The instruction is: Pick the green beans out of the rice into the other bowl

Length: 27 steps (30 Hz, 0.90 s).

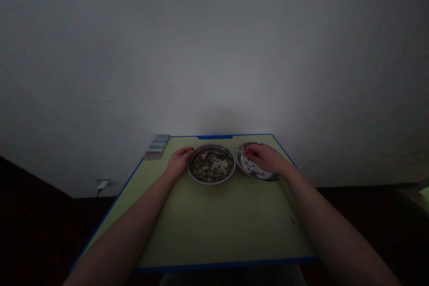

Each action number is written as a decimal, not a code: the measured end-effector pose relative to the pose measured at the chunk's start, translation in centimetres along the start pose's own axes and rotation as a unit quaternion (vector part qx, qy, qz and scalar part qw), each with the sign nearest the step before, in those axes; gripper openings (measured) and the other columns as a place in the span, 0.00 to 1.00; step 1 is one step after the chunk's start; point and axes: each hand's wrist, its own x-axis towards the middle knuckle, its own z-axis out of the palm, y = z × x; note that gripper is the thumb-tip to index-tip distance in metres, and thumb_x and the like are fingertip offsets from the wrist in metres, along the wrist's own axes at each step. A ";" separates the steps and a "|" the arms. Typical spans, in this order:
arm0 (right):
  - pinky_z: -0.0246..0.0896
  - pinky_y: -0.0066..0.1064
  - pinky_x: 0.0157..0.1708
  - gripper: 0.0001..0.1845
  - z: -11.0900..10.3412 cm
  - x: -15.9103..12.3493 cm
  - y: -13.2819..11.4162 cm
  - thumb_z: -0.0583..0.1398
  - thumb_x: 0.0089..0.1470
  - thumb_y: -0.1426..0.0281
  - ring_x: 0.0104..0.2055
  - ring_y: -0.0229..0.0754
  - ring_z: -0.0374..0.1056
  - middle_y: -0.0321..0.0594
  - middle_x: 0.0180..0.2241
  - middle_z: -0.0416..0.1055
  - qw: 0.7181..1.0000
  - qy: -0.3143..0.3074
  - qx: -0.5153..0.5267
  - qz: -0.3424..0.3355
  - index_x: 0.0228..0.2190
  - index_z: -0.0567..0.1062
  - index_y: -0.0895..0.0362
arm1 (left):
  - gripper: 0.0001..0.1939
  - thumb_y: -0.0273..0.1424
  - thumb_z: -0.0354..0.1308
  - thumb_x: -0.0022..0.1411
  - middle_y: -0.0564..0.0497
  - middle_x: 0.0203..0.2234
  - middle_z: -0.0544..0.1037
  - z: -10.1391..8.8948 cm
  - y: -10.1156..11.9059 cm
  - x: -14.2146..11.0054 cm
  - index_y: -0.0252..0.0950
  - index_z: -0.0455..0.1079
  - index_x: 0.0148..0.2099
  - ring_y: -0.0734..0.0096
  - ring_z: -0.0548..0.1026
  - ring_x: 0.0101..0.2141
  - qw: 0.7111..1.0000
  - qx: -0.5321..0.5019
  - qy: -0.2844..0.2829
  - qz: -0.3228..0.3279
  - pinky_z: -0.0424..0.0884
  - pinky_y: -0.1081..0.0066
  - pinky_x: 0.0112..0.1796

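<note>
A round steel bowl (214, 166) stands near the middle of the table, holding a mix of pale grains and small dark green beans or seeds. My left hand (179, 161) is at its left side, fingers curled against the rim. To the right, almost touching the bowl, is a shallow steel dish (241, 165) with scattered dark bits on its bottom. Over that dish hovers my right hand (263, 157), fingertips bent together and pointing left. Whatever lies between those fingertips is too small and dim to make out.
The pale green table (214, 223) has a blue edge and stands against a grey wall (214, 53). A blurred-out strip (157, 147) lies at its back left corner. One small dark mark (292, 221) shows near my right forearm. A white plug (103, 184) is on the wall at left.
</note>
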 end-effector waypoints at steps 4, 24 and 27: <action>0.50 0.27 0.28 0.13 0.2 -1.1 1.8 0.50 0.55 0.65 0.28 0.37 0.62 0.40 0.28 0.70 0.998 -0.003 -0.060 0.034 0.30 0.72 0.58 | 0.20 0.39 0.62 0.42 0.49 0.25 0.79 0.1 -0.1 -0.2 0.33 0.75 0.37 0.67 0.74 0.28 1.000 0.010 0.003 0.004 0.68 0.69 0.32; 0.49 0.27 0.26 0.11 0.3 -1.4 2.0 0.55 0.53 0.64 0.26 0.36 0.62 0.38 0.26 0.71 0.992 -0.019 -0.110 0.061 0.35 0.74 0.56 | 0.26 0.43 0.63 0.41 0.45 0.36 0.79 0.2 0.9 -1.3 0.31 0.74 0.41 0.56 0.74 0.41 0.999 0.034 -0.003 0.022 0.66 0.62 0.45; 0.47 0.27 0.25 0.11 0.1 -1.4 2.0 0.55 0.52 0.64 0.25 0.35 0.60 0.37 0.25 0.70 0.992 -0.012 -0.109 0.063 0.35 0.74 0.56 | 0.24 0.42 0.62 0.43 0.46 0.36 0.79 0.3 1.1 -1.4 0.33 0.75 0.41 0.58 0.74 0.41 0.998 0.058 0.009 0.021 0.66 0.63 0.44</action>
